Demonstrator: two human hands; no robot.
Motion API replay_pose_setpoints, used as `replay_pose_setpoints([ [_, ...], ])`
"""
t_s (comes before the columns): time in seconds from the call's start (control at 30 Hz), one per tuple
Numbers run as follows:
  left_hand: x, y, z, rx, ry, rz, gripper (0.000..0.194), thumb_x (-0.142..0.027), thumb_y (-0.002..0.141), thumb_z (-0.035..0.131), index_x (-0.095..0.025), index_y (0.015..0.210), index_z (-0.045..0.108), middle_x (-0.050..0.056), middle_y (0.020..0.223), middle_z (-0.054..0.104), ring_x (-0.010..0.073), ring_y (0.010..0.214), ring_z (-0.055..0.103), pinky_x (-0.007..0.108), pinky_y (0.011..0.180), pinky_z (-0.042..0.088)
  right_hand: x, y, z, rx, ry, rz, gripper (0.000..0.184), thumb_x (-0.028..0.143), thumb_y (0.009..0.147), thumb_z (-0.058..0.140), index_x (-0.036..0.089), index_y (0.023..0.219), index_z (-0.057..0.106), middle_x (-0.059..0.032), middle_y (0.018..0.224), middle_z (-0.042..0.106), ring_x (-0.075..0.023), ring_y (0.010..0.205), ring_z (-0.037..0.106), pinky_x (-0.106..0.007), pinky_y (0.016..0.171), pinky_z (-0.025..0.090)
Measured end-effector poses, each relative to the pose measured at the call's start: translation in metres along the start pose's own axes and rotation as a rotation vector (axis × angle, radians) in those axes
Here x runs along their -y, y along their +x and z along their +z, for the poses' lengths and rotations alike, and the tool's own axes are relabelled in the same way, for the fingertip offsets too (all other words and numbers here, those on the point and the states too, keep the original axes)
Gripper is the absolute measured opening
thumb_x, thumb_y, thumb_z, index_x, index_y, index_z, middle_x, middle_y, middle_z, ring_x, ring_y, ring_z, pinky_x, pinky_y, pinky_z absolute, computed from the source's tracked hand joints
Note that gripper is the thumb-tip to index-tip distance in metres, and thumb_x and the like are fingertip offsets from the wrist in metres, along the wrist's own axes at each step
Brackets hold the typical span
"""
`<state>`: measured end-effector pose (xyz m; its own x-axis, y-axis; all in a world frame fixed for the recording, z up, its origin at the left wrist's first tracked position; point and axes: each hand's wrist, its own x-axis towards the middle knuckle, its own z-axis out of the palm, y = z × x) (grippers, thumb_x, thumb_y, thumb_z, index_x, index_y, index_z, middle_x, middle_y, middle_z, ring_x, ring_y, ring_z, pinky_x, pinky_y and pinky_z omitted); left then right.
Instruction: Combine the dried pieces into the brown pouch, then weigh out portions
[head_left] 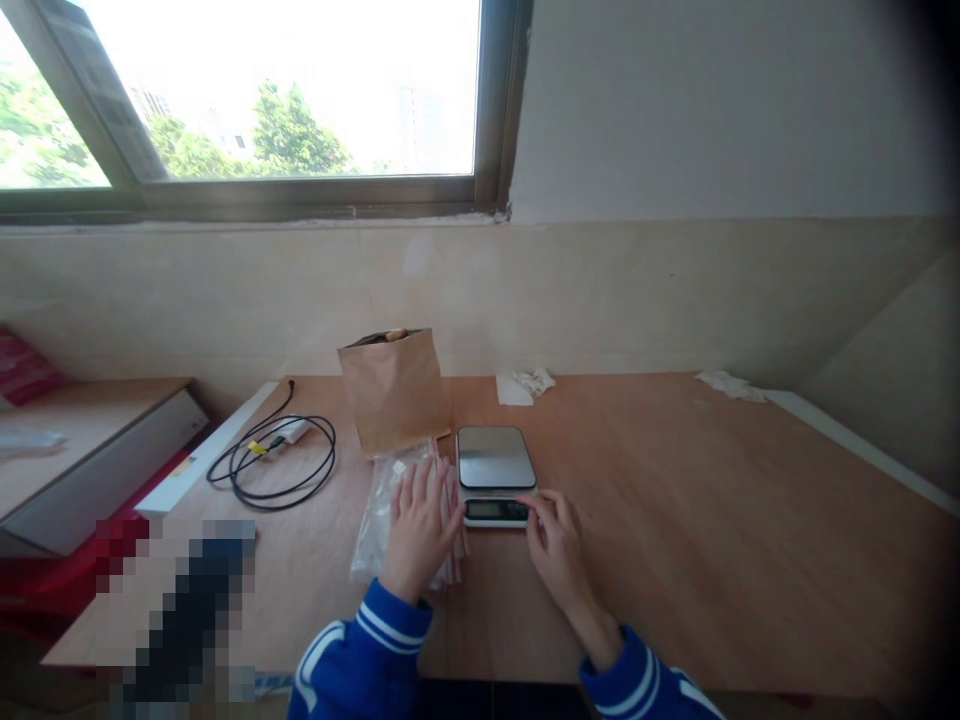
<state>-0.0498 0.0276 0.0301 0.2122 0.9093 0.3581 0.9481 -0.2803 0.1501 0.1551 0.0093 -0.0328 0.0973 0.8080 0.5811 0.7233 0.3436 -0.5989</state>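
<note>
A kitchen scale (496, 458) with a square metal plate stands in the middle of the table, its dark display panel (491, 510) facing me. My left hand (421, 525) is open, fingers extended over a stack of clear zip bags (373, 525) with red-striped edges. Its thumb reaches the left end of the display panel. My right hand (553, 540) is at the panel's right end, the index fingertip on or just over the buttons. That hand is loosely bent and holds nothing visible. The scale plate carries nothing.
Behind the bags, a brown paper bag (394, 390) stands upright with its top open. A coiled black cable (274, 500) with a white adapter lies left. Crumpled white paper (534, 382) rests by the wall. A blurred-out dark object (191, 610) is at the lower left.
</note>
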Motion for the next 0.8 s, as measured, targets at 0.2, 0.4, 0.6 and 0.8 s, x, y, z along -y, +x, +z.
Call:
replay_pose_setpoints([
  [0.2,0.041,-0.004,0.037,0.187,-0.035,-0.066,0.063,-0.052,0.087,0.038,-0.023,0.142,0.030,0.009,0.146,0.036,0.0303,0.133,0.033,0.048,0.105,0.031,-0.007,-0.001,0.000,-0.009,-0.008,0.025,0.030,0.011,0.084,0.040,0.024,0.099,0.062,-0.0076,0.100,0.052,-0.0227,0.096,0.055,-0.040,0.084,0.047],
  [0.4,0.072,-0.002,0.027,0.060,-0.067,-0.025,0.053,-0.051,0.086,0.042,-0.018,0.127,0.048,0.015,0.143,0.039,0.0301,0.129,0.039,0.049,0.101,0.036,-0.010,0.001,0.000,-0.018,0.007,0.068,0.029,0.011,0.084,0.039,0.023,0.097,0.062,-0.0075,0.098,0.052,-0.0223,0.093,0.055,-0.041,0.084,0.047],
  [0.6,0.054,0.007,-0.023,-0.012,-0.130,0.072,0.037,-0.040,0.092,0.035,-0.026,0.122,0.050,0.009,0.137,0.045,0.0261,0.126,0.041,0.049,0.100,0.037,-0.012,0.001,-0.002,-0.048,0.054,0.112,0.025,0.011,0.083,0.040,0.022,0.093,0.061,-0.0075,0.096,0.052,-0.0231,0.095,0.053,-0.042,0.085,0.045],
  [0.8,0.031,0.048,-0.092,-0.215,-0.249,0.145,0.028,-0.031,0.090,0.041,-0.023,0.115,0.051,0.008,0.120,0.053,0.0224,0.113,0.049,0.042,0.099,0.039,-0.009,0.002,-0.005,-0.078,0.101,0.158,0.021,0.013,0.084,0.041,0.022,0.090,0.059,-0.0068,0.095,0.051,-0.0227,0.094,0.053,-0.041,0.086,0.044],
])
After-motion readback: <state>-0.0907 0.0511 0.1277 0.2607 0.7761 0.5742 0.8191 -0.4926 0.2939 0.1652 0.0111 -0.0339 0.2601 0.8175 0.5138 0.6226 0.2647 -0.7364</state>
